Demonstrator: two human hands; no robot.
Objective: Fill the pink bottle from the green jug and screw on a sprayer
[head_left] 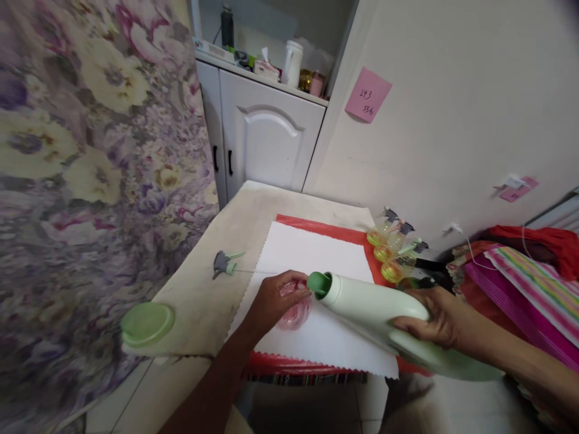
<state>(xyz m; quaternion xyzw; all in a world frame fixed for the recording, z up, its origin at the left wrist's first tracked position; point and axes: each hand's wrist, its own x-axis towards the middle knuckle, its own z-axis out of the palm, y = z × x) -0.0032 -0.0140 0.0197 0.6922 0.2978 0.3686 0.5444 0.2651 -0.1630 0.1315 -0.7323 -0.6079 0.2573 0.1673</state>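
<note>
My left hand (280,301) is closed around the neck of a clear pink bottle (294,316) standing on the white cloth. Its fingers cover part of the bottle's mouth. My right hand (427,316) grips a pale green jug (375,301), tilted to the left. The jug's darker green spout (320,282) points at the bottle's opening, right beside my left fingertips. Whether liquid is flowing cannot be made out. On the table to the left lies a grey and green spray head (224,264) with a thin tube reaching toward the cloth.
A white cloth (316,247) lies over a red sheet (307,224) on the table. A round green lid (147,323) sits at the left corner. Several spray bottles with yellow liquid (391,271) stand along the right edge. A floral curtain (104,181) hangs at left; a cabinet (271,132) stands behind.
</note>
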